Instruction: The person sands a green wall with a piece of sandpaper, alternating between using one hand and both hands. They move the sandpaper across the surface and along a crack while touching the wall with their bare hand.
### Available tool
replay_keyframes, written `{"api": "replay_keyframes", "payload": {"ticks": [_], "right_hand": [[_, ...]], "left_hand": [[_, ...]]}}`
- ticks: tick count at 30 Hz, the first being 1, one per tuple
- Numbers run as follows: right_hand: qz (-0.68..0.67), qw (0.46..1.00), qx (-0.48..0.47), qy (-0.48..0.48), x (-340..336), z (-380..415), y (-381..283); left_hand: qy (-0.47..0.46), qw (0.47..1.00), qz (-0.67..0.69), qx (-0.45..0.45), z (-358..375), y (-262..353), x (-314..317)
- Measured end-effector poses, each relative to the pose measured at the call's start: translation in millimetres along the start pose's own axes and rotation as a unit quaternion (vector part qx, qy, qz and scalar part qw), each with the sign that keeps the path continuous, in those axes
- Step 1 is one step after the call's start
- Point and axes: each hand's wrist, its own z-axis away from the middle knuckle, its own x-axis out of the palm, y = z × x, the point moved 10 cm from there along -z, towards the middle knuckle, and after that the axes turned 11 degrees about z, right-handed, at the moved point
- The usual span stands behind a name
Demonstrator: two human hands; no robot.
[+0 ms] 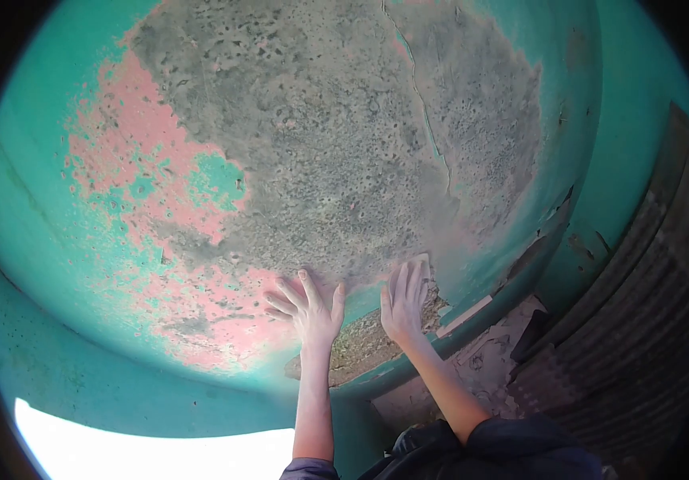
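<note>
My left hand [314, 317] lies against the worn wall, fingers spread and holding nothing. It rests at the lower edge of the bare grey patch [336, 176], beside an area of pink undercoat [224, 308]. To its right, my right hand [405, 302] presses a thin pale sheet, apparently sandpaper [426, 262], flat to the surface. Only the sheet's upper corner and edge show past the fingers; the rest is hidden. Pale dust coats both hands and forearms. Below and between the hands is a broken strip of rough, exposed plaster [364, 346].
Green paint [32, 208] surrounds the stripped patch. A crack [420, 100] runs down its upper right part. Peeling paint [524, 260] lines the wall's lower right edge. Corrugated sheeting [624, 352] stands at right, and a bright opening [152, 448] shows at lower left.
</note>
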Motion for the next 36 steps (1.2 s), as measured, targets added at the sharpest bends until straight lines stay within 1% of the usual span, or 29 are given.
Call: {"api": "replay_keyframes", "payload": {"ticks": [1,3,6,7,9,11,13,14,16,17,18,20,22,23,24,26,27,29,33,36], "right_hand": [[0.007,0.999,0.03,0.019,-15.1,-16.8,3.4],[-0.054,0.992,0.044,0.109,-57.5,-65.2,6.2],[-0.043,0.993,0.036,0.101,-107.4,-102.8,5.2],[-0.039,0.993,0.042,0.105,-103.1,-98.8,10.5],[-0.13,0.987,0.049,0.077,-69.5,-79.7,19.0],[-0.125,0.989,0.067,0.051,-22.0,-32.0,10.3],[-0.108,0.993,0.037,-0.011,23.6,21.6,-12.2],[-0.104,0.993,0.046,-0.01,22.4,24.0,-3.2],[0.004,0.997,0.018,-0.073,27.2,11.2,10.6],[-0.088,0.99,0.091,-0.059,-4.0,-11.8,25.5],[-0.086,0.99,0.092,-0.058,-22.7,-34.2,35.5],[-0.209,0.966,0.153,0.009,-55.1,-63.8,64.0],[-0.213,0.963,0.159,0.038,-43.2,-60.0,63.0],[-0.216,0.961,0.162,0.062,-37.6,-54.3,62.4],[-0.213,0.961,0.163,0.066,-33.7,-42.7,53.3],[-0.234,0.963,0.132,-0.008,-13.9,-16.7,27.5],[-0.233,0.963,0.136,-0.004,-18.1,-14.2,33.7],[-0.146,0.984,0.083,-0.057,-19.2,-15.9,31.6],[-0.156,0.985,0.059,-0.045,-21.1,-17.2,31.9],[-0.201,0.977,0.04,-0.058,-37.4,-20.3,34.4]], "left_hand": [[-0.002,1.0,0.003,0.002,-1.1,-0.4,1.4],[-0.001,1.0,0.006,0.011,1.0,0.8,-0.8],[0.008,1.0,0.008,0.011,0.5,1.3,-2.6],[0.006,1.0,0.014,0.017,0.2,3.3,-2.8],[0.012,1.0,-0.011,0.009,0.2,3.3,-5.9],[0.008,1.0,-0.026,0.01,-0.2,3.8,-8.0],[-0.002,0.999,-0.041,0.009,2.7,4.6,-7.9],[-0.018,0.999,-0.049,0.006,3.1,2.6,-6.8],[-0.033,0.998,-0.057,0.006,0.2,0.8,-1.8],[-0.034,0.998,-0.056,0.004,1.3,-1.0,-2.3],[-0.033,0.998,-0.054,0.0,1.3,-1.2,-2.7],[-0.03,0.998,-0.049,-0.001,0.2,0.9,-3.2],[-0.029,0.999,-0.042,0.002,-0.4,3.1,-4.3],[-0.026,0.999,-0.029,-0.01,-0.7,1.4,-4.8],[-0.025,0.999,-0.017,-0.023,-0.9,-1.1,-4.5],[-0.025,0.999,-0.016,-0.013,0.8,-1.9,-3.6],[-0.038,0.999,-0.028,-0.023,0.4,-3.4,-2.5],[-0.042,0.998,-0.04,-0.033,0.0,-6.0,0.5],[-0.045,0.998,-0.04,-0.036,1.4,-7.5,-0.8],[-0.06,0.996,-0.05,-0.045,2.8,-4.5,-2.3]]}}
